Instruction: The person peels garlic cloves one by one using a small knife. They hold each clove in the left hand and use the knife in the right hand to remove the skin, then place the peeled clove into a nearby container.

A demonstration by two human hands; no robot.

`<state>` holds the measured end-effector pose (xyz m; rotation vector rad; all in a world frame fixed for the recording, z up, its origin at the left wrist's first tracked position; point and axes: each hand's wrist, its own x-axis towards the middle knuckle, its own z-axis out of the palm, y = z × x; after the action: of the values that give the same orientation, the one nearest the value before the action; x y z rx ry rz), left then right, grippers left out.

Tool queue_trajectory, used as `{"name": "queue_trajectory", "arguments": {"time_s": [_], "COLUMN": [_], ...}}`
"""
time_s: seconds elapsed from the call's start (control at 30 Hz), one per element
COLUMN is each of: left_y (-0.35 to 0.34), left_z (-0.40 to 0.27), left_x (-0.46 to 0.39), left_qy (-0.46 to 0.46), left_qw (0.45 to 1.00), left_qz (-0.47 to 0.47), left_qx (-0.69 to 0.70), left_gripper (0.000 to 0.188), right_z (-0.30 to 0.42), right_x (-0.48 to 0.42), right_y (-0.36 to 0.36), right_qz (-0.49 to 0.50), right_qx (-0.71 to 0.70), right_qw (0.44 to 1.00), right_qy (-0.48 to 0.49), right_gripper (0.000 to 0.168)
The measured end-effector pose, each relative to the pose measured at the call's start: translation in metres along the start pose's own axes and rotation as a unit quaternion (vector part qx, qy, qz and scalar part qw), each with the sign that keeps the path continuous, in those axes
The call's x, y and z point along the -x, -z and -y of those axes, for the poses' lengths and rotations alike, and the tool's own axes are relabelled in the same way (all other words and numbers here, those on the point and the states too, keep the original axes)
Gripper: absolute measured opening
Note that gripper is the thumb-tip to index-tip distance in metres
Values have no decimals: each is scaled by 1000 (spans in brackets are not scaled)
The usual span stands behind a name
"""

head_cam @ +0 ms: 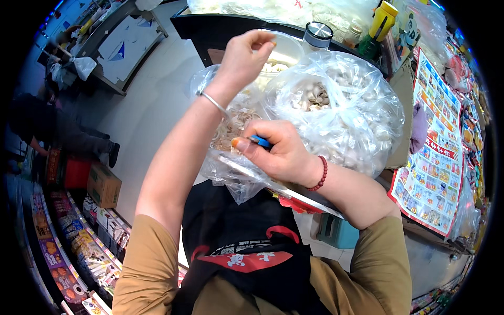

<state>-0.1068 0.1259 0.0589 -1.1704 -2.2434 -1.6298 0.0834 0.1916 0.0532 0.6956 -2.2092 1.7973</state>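
My left hand (249, 53) hovers at the near left rim of a clear plastic tub (289, 41), its fingers curled; whether anything is between them is hidden. Pale peeled garlic cloves (274, 66) lie inside the tub. In my right hand (281, 151) is a small tool with a blue handle (260, 141), probably a paring knife, mostly covered by my fingers. Beneath that hand, papery garlic skins (238, 118) fill an open clear plastic bag (232, 167). A big clear bag (354, 106) bulges with unpeeled garlic (315, 96) just right of the tub.
Behind the tub stand a lidded jar (318, 35) and a yellow bottle (384, 21). A printed flyer (429, 153) hangs at the right, near a purple cloth (418, 128). A teal stool (336, 231) is under the table. At the left, a person (59, 126) bends beside a cardboard box (103, 185).
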Motion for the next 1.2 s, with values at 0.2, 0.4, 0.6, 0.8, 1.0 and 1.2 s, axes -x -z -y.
{"name": "queue_trajectory", "arguments": {"time_s": [0.2,0.4,0.6,0.8,1.0,1.2], "left_y": [-40,-78,-76,-79,-89,-76], "left_z": [-37,-14,-25,-21,-15,-21], "left_x": [33,35,44,45,45,47], "left_qy": [78,-114,-84,-111,-120,-114], "left_qw": [968,935,878,904,903,925], "left_qz": [197,287,368,332,335,326], "left_qx": [137,-174,-294,-247,-240,-155], "left_gripper": [20,19,20,16,19,24], "right_z": [4,2,6,2,3,-2], "right_x": [4,6,9,9,9,9], "right_y": [-3,-6,-8,-17,-19,-17], "right_qz": [22,-16,-8,5,-15,-3], "right_qx": [19,53,61,69,82,75], "right_qw": [996,993,990,987,988,991], "right_qy": [84,103,128,143,134,111], "right_gripper": [16,16,17,17,17,12]}}
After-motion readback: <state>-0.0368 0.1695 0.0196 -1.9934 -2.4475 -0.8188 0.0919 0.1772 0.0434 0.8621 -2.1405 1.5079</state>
